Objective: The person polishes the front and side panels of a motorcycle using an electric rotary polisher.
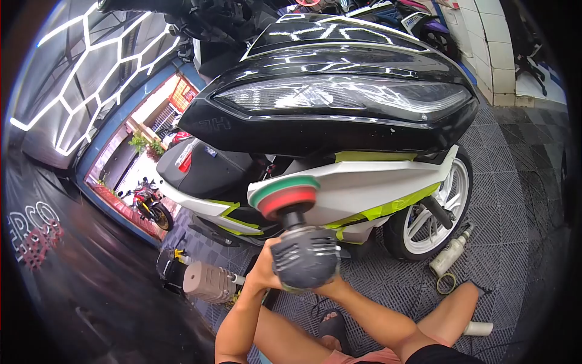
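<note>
A black polishing machine (306,258) is held between my two hands, its red and green pad (285,195) against or just in front of the white side panel (345,182) of a scooter. My left hand (264,267) wraps the machine's left side. Behind and below the machine, my right hand (330,286) grips it, its fingers mostly hidden. Yellow-green masking tape (388,209) lines the panel's edges. Above the panel is glossy black bodywork (273,130) with a clear headlight (345,94).
A white bottle (448,256) and a tape roll (446,284) lie on the grey tiled floor (503,200) at right. A beige container (206,282) lies at lower left. A red motorcycle (148,203) stands beyond. The scooter's wheel (445,206) is at right.
</note>
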{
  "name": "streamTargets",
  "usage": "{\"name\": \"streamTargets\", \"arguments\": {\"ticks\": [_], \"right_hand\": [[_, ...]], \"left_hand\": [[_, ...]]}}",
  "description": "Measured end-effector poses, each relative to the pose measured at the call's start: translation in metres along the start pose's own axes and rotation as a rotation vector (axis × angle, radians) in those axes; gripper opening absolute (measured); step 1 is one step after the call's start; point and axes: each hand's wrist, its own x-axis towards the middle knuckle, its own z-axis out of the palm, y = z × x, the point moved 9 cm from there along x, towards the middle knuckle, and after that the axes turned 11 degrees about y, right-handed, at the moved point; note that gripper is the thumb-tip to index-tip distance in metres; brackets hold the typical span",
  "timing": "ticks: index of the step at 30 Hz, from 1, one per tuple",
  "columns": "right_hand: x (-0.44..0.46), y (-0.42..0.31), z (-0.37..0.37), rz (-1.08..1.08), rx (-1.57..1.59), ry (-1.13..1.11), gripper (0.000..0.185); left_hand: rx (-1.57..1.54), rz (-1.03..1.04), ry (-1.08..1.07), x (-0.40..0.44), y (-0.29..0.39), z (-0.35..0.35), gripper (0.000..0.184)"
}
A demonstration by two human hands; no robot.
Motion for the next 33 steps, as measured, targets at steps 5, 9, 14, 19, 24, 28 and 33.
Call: {"name": "streamTargets", "arguments": {"ticks": [5, 9, 14, 19, 24, 28, 33], "right_hand": [[-0.004, 0.001, 0.0, 0.038, -0.081, -0.015, 0.099], [0.001, -0.018, -0.008, 0.052, -0.061, 0.002, 0.09], [0.001, -0.026, -0.014, -0.034, -0.028, 0.032, 0.078], [-0.002, -0.025, -0.016, -0.086, -0.079, 0.019, 0.059], [0.003, -0.015, 0.009, -0.004, -0.034, -0.02, 0.092], [0.006, -0.006, 0.025, 0.092, 0.068, -0.083, 0.106], [0.006, 0.003, 0.022, 0.098, 0.088, -0.098, 0.105]], "left_hand": [[-0.022, 0.073, -0.001, 0.014, 0.018, 0.007, 0.072], [-0.004, 0.114, -0.086, 0.005, -0.001, 0.007, 0.07], [-0.039, 0.086, -0.048, 0.009, 0.001, 0.011, 0.076], [-0.029, 0.124, -0.069, 0.012, 0.008, 0.012, 0.077], [-0.141, -0.22, 0.06, -0.016, -0.027, -0.014, 0.077], [-0.009, -0.222, 0.116, -0.021, -0.015, -0.026, 0.081], [0.342, 0.194, -0.16, 0.014, 0.038, 0.017, 0.084]]}}
